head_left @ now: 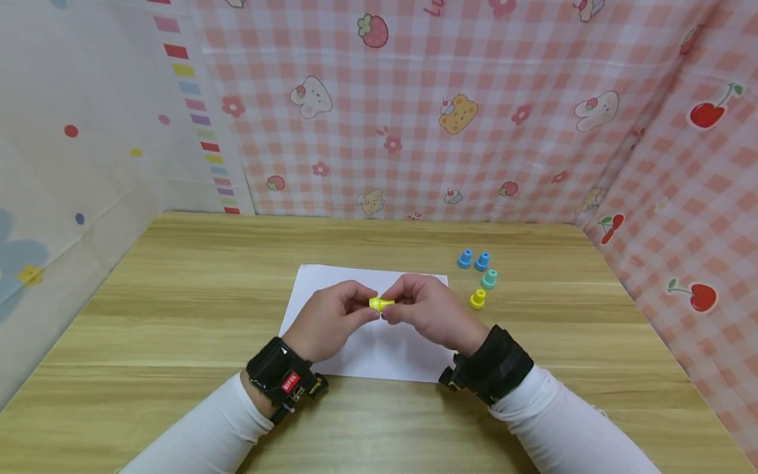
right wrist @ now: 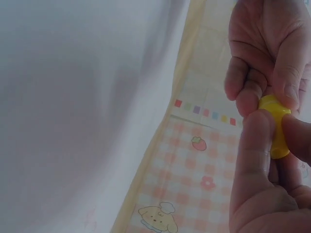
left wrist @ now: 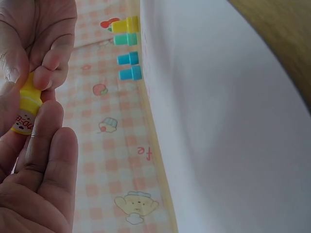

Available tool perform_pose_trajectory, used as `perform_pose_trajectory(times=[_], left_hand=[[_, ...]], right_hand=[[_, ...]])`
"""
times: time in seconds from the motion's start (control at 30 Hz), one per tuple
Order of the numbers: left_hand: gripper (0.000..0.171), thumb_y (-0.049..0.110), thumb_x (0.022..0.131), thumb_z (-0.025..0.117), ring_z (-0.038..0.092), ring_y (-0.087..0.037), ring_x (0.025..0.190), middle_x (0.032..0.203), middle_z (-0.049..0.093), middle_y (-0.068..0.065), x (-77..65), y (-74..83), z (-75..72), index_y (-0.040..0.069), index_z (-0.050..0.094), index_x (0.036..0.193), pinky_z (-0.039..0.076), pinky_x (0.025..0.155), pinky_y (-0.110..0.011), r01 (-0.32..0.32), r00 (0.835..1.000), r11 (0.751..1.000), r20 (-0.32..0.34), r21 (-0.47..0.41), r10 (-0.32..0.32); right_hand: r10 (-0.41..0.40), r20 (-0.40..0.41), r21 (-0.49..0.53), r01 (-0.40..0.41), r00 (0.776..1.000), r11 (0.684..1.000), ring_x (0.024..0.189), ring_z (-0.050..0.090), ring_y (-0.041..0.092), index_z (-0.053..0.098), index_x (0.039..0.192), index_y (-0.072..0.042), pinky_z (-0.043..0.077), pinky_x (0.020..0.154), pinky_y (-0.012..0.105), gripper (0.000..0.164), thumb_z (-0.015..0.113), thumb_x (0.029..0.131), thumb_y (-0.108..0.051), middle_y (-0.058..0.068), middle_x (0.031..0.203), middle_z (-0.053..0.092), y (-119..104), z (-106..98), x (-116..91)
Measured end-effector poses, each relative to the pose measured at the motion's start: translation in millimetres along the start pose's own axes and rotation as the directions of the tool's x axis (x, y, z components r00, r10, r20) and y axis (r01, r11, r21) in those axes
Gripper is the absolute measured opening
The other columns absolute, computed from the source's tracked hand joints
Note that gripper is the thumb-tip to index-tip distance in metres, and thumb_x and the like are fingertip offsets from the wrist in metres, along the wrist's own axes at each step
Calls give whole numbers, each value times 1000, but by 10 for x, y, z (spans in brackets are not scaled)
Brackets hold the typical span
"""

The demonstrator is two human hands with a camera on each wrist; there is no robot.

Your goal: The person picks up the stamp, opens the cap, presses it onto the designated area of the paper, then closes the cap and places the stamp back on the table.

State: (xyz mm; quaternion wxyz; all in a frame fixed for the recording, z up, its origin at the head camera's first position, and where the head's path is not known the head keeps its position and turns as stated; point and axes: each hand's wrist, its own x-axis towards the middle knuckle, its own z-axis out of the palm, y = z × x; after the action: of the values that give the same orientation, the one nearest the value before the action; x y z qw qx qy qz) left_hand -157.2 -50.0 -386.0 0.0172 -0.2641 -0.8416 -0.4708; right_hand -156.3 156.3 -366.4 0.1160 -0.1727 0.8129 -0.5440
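Over the white paper, a small yellow toy stamp lies sideways between both hands. My left hand pinches its wider end with thumb and fingers. The narrower end is pinched by my right hand. In the left wrist view, a printed face and red lettering show on the wide part of the yellow stamp. Fingers hide part of the yellow stamp in the right wrist view.
Right of the paper stand two blue stamps, a teal stamp and another yellow stamp. The wooden table meets a checked cloth at the back and a patterned cloth on the right.
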Motion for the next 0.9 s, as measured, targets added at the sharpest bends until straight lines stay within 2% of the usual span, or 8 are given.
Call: perform_pose_trajectory(times=[0.17, 0.33, 0.47, 0.57, 0.67, 0.77, 0.9], left_hand=[[16, 26, 82, 74, 58, -1, 72, 81, 66, 15, -13, 15, 40, 23, 67, 95, 52, 64, -31, -37, 999, 999, -20, 6, 37], [15, 27, 81, 75, 58, 0, 71, 81, 65, 16, -35, 30, 83, 25, 66, 93, 52, 64, -30, -51, 999, 999, 2, -8, 51], [26, 33, 83, 73, 59, -1, 82, 99, 64, 15, -36, 66, 65, 26, 63, 105, 53, 73, -33, -50, 997, 999, 53, -12, 51], [41, 45, 84, 68, 58, -4, 94, 116, 57, 12, -32, 73, -3, 24, 58, 117, 51, 82, -37, -38, 997, 998, 69, 55, 34], [53, 56, 84, 62, 54, -4, 101, 124, 53, 10, -33, 41, -95, 22, 54, 125, 49, 85, -38, -7, 998, 984, 59, 176, -3], [57, 56, 86, 59, 50, -7, 107, 127, 52, 6, -35, -17, -185, 20, 52, 129, 47, 88, -37, 1, 998, 958, 66, 287, -21], [59, 54, 87, 58, 43, -12, 117, 132, 49, 1, -37, -103, -285, 16, 50, 132, 41, 96, -39, 15, 993, 921, 100, 390, -58]], right_hand=[[-8, -31, -71, 6, 999, 997, 75, 62, 18, 68, 89, -17, 50, 64, 37, 7, 71, 83, -13, 2, 80, 68, 23, 36, -22], [-38, -32, -120, 34, 999, 992, 72, 60, 17, 68, 89, -18, 48, 60, 33, 8, 71, 83, -13, 0, 79, 67, 35, 31, -81], [-94, -58, -135, 85, 994, 987, 70, 58, 18, 68, 91, -17, 49, 58, 32, 8, 71, 84, -14, 1, 82, 66, 14, -47, -147], [-122, -124, -176, 99, 985, 979, 68, 56, 18, 67, 94, -17, 49, 56, 31, 9, 70, 85, -15, 1, 86, 65, -1, -191, -207], [-131, -208, -253, 76, 969, 964, 67, 55, 17, 66, 97, -16, 48, 54, 28, 10, 67, 87, -13, 0, 88, 65, 15, -413, -283], [-123, -284, -353, 15, 951, 935, 65, 54, 16, 65, 100, -14, 45, 51, 27, 12, 64, 89, -11, 1, 88, 65, 75, -666, -372], [-63, -355, -477, -122, 933, 871, 67, 51, 19, 63, 105, -13, 45, 54, 31, 15, 61, 90, -12, 5, 86, 61, 177, -964, -467]])
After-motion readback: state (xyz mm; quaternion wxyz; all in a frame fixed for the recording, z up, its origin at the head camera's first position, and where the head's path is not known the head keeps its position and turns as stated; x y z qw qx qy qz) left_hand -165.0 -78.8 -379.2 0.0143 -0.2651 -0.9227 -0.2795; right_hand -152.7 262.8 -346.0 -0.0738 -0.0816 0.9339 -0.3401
